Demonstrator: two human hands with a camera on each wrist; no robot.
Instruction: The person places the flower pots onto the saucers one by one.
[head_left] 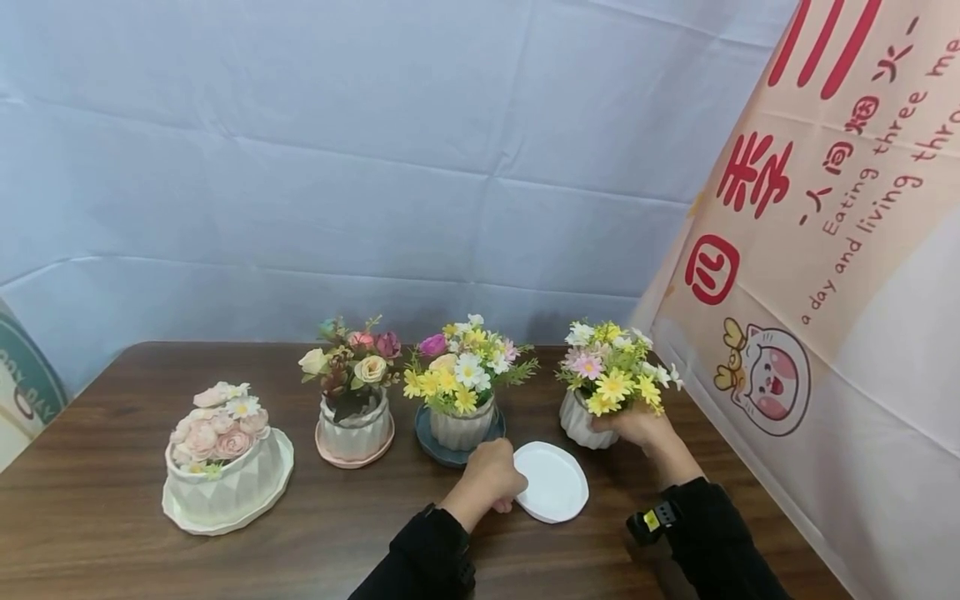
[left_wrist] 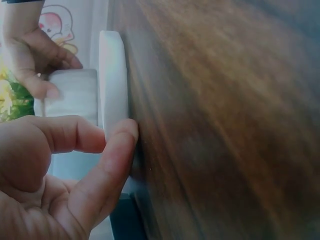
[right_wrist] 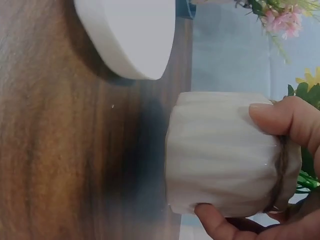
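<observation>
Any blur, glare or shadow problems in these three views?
Head view: sharp, evenly lit, mild wide-angle curve. Left wrist view: table streaked with blur, left hand soft at the white saucer. Right wrist view: soft focus, dark shadow beside the white pot.

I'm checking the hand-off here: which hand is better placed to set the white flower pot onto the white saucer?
The right hand: it already grips the white pot just beside the white saucer. The left hand only pinches the saucer's rim, so it can likely just steady it.

The head camera is looking down from the near side; both wrist cameras are sitting close, sharing the white saucer [head_left: 552,482] and table [head_left: 112,500]
</observation>
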